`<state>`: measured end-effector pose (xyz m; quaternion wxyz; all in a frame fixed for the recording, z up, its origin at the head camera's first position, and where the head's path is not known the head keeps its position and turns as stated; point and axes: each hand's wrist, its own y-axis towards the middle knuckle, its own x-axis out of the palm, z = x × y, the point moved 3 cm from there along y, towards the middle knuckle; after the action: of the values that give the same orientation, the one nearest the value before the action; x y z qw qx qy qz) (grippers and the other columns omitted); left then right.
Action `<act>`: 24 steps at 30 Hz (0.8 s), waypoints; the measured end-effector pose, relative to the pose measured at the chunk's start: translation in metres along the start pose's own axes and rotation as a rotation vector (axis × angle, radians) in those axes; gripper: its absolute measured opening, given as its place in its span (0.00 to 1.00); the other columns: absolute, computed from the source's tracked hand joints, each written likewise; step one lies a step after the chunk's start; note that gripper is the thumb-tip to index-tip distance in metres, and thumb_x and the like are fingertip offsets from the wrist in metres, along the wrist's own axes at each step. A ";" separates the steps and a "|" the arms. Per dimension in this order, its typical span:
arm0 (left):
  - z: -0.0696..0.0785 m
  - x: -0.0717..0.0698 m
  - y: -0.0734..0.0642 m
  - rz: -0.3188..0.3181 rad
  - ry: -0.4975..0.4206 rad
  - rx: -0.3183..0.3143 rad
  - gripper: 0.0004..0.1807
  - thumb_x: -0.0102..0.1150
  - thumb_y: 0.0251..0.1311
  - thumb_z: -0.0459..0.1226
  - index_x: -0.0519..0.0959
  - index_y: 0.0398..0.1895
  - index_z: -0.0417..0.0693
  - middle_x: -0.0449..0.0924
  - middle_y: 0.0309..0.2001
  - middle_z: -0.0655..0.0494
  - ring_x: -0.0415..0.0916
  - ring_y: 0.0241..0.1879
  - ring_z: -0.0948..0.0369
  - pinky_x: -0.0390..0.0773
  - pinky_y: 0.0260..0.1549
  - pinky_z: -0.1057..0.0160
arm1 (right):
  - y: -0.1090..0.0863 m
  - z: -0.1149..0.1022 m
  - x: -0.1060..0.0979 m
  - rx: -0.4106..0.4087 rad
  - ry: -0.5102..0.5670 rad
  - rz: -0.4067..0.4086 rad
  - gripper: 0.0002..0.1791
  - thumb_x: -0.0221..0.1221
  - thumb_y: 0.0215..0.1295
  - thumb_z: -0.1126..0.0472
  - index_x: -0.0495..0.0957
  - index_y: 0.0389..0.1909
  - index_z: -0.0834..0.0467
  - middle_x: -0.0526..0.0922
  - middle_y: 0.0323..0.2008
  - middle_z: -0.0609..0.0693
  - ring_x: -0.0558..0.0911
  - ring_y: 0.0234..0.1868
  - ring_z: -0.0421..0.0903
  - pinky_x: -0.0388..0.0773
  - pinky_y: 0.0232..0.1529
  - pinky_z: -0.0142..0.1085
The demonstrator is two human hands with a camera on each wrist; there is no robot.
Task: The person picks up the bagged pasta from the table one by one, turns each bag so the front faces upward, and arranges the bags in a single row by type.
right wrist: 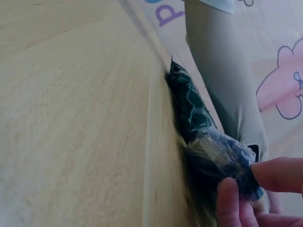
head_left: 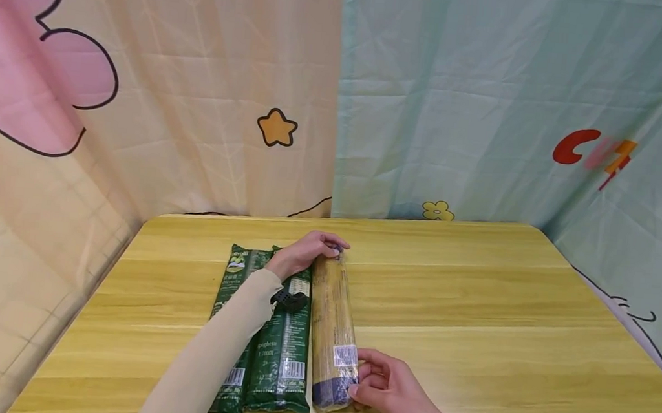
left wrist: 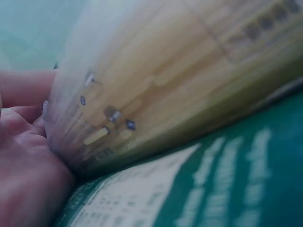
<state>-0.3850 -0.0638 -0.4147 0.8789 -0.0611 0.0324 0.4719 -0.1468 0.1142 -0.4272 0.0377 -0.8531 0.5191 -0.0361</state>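
Observation:
A clear-wrapped pack of spaghetti [head_left: 334,317] with a blue end lies lengthwise on the wooden table. At its far end, my left hand [head_left: 307,251] grips the wrapper between thumb and fingers; the left wrist view shows that hand [left wrist: 28,142] against the pack's tip. My right hand [head_left: 389,389] pinches the blue near end. In the right wrist view its thumb and fingers sit on the crinkled blue wrapper [right wrist: 222,158]. Just left of this pack lies a green spaghetti pack [head_left: 281,352], with another green pack [head_left: 233,289] beside it, partly hidden by my left forearm.
The wooden table [head_left: 476,296] extends to both sides of the packs. Printed curtains [head_left: 462,100] hang behind and along its sides. A black strap [head_left: 290,300] is on my left wrist, above the middle green pack.

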 end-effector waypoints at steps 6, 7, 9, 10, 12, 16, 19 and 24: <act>-0.003 -0.001 0.004 0.030 -0.081 -0.001 0.21 0.46 0.64 0.22 0.75 0.60 0.30 0.72 0.60 0.42 0.72 0.47 0.57 0.72 0.47 0.62 | -0.001 -0.004 0.002 -0.053 -0.050 -0.036 0.34 0.59 0.61 0.72 0.59 0.66 0.80 0.80 0.43 0.59 0.79 0.38 0.46 0.79 0.38 0.31; -0.003 -0.001 0.004 0.030 -0.098 0.000 0.22 0.45 0.64 0.22 0.75 0.60 0.30 0.72 0.60 0.40 0.73 0.47 0.57 0.72 0.46 0.62 | -0.001 -0.004 0.002 -0.060 -0.051 -0.043 0.34 0.59 0.61 0.72 0.58 0.66 0.80 0.81 0.45 0.61 0.80 0.39 0.46 0.79 0.38 0.31; -0.005 -0.001 0.004 0.029 -0.133 0.000 0.22 0.43 0.64 0.22 0.74 0.60 0.29 0.72 0.59 0.35 0.74 0.45 0.57 0.71 0.45 0.62 | -0.002 -0.004 0.002 -0.068 -0.051 -0.054 0.34 0.59 0.62 0.71 0.58 0.66 0.80 0.81 0.48 0.63 0.80 0.40 0.46 0.79 0.39 0.31; -0.005 -0.001 0.004 0.030 -0.148 0.002 0.22 0.42 0.64 0.22 0.74 0.60 0.29 0.72 0.58 0.32 0.74 0.44 0.57 0.72 0.44 0.62 | -0.002 -0.004 0.002 -0.070 -0.048 -0.061 0.34 0.59 0.63 0.71 0.58 0.66 0.80 0.80 0.49 0.64 0.80 0.40 0.45 0.79 0.39 0.31; -0.006 -0.001 0.004 0.030 -0.175 0.006 0.22 0.40 0.65 0.22 0.74 0.59 0.28 0.71 0.56 0.27 0.75 0.43 0.56 0.71 0.44 0.62 | -0.003 -0.004 0.001 -0.078 -0.039 -0.074 0.34 0.58 0.64 0.71 0.57 0.66 0.80 0.79 0.51 0.66 0.81 0.42 0.45 0.79 0.40 0.31; -0.007 0.000 0.002 0.032 -0.197 0.016 0.22 0.38 0.64 0.22 0.74 0.58 0.27 0.69 0.53 0.23 0.74 0.44 0.55 0.71 0.44 0.61 | -0.004 -0.006 0.001 -0.129 -0.044 -0.090 0.33 0.58 0.65 0.71 0.58 0.66 0.80 0.77 0.53 0.69 0.81 0.44 0.44 0.79 0.42 0.31; -0.005 0.000 0.002 0.023 -0.190 0.023 0.23 0.37 0.64 0.22 0.72 0.60 0.25 0.69 0.54 0.23 0.73 0.46 0.53 0.71 0.45 0.61 | -0.005 -0.008 0.002 -0.180 -0.065 -0.094 0.32 0.58 0.65 0.71 0.59 0.65 0.80 0.77 0.52 0.70 0.81 0.44 0.43 0.79 0.44 0.31; -0.003 -0.002 0.003 0.013 -0.190 0.020 0.24 0.37 0.62 0.21 0.69 0.62 0.23 0.76 0.47 0.33 0.75 0.45 0.55 0.72 0.43 0.63 | -0.005 -0.014 0.001 -0.217 -0.125 -0.080 0.30 0.59 0.65 0.72 0.62 0.64 0.79 0.77 0.46 0.64 0.79 0.42 0.39 0.79 0.43 0.30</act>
<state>-0.3885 -0.0641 -0.4178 0.8755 -0.0072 -0.0461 0.4810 -0.1430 0.1150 -0.4130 -0.0243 -0.8728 0.4821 0.0720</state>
